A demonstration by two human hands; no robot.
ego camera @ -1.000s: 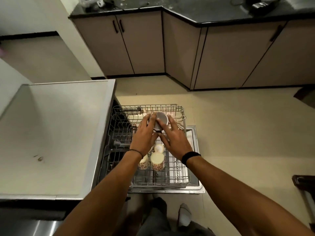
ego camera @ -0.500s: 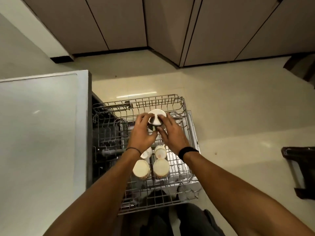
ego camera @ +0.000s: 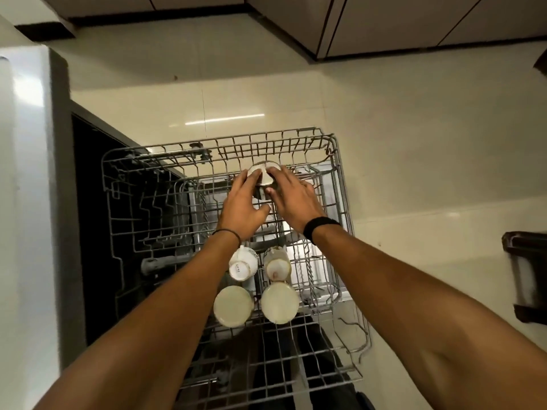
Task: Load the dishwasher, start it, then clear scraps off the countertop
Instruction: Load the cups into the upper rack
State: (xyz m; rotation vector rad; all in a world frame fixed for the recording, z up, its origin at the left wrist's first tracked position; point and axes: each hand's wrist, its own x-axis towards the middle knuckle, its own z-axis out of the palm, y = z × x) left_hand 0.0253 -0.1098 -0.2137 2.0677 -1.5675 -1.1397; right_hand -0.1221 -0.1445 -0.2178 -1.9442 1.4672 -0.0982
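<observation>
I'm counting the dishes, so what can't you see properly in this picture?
All in the head view:
1. The cup: mostly covered by the left hand and right hand, so it's unclear whether it already sits in the rack.
2. The dishwasher inside: too dark to see.
3. The dark object: blurred and cut off by the right edge.

**Both grips on one upturned cup at the far end of the rack**

My left grip and right grip hold a cup between them, fingers curled over its pale base, which faces up toward me; it sits low by the far wall of the pulled-out wire rack; nearer me, two small cups lie tipped, bases showing, just behind two wider cups; the dishwasher's dark opening lies left, beside the counter.
</observation>
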